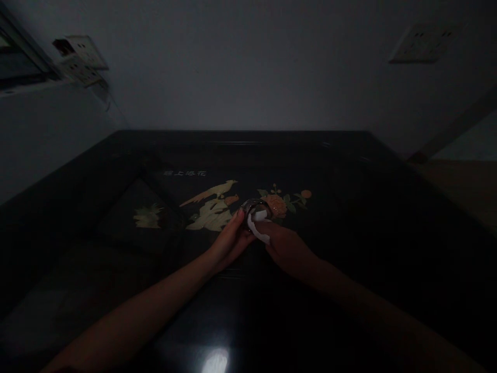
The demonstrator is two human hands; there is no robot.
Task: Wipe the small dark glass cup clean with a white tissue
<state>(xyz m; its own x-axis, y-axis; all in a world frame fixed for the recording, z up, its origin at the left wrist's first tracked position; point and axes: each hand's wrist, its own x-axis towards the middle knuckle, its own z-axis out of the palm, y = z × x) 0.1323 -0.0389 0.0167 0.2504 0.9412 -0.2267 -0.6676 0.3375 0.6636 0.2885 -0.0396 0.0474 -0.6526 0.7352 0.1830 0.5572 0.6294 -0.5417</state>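
Observation:
In the dim head view, my left hand is wrapped around the side of a round, shiny glass cup, whose open mouth is tilted toward me. My right hand has its fingers closed on a white tissue. Part of the tissue reaches into the mouth of the cup. My right fingertips are partly hidden by the tissue and the cup. Both hands are over a dark, glossy table. Whether the cup touches the tabletop I cannot tell.
The tabletop carries a coloured bird picture, a flower picture and pale lettering. A pale wall stands behind the table, with sockets at left and another socket plate at right. A window frame is at upper left.

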